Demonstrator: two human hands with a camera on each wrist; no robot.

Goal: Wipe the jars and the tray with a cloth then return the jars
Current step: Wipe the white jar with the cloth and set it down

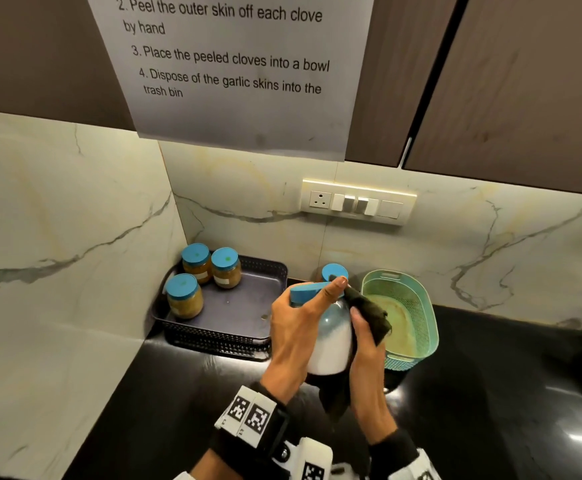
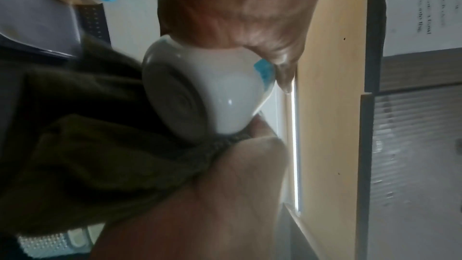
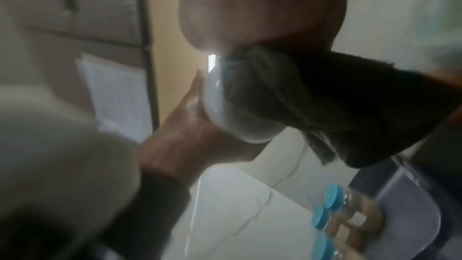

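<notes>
Above the counter (image 1: 178, 393), the left hand (image 1: 293, 327) grips the white-filled jar (image 1: 331, 344) by lid and shoulder; the right hand (image 1: 365, 344) presses the dark cloth (image 1: 369, 313) against its side. Turning the jar would reach every face.

Colours and patterns recorded at the desk

The desk (image 1: 490, 393) was glossy black; the wall (image 1: 57, 209) was cream marble with grey and yellow veins. The tray (image 1: 234, 313) was dark grey-purple with a perforated rim. Three jars (image 1: 184, 299) had blue lids and tan-brown contents. The held jar (image 1: 331, 341) was white-filled under a blue lid. The cloth (image 1: 369, 313) was dark olive-black. The basket (image 1: 407, 306) was mint green latticework.
</notes>
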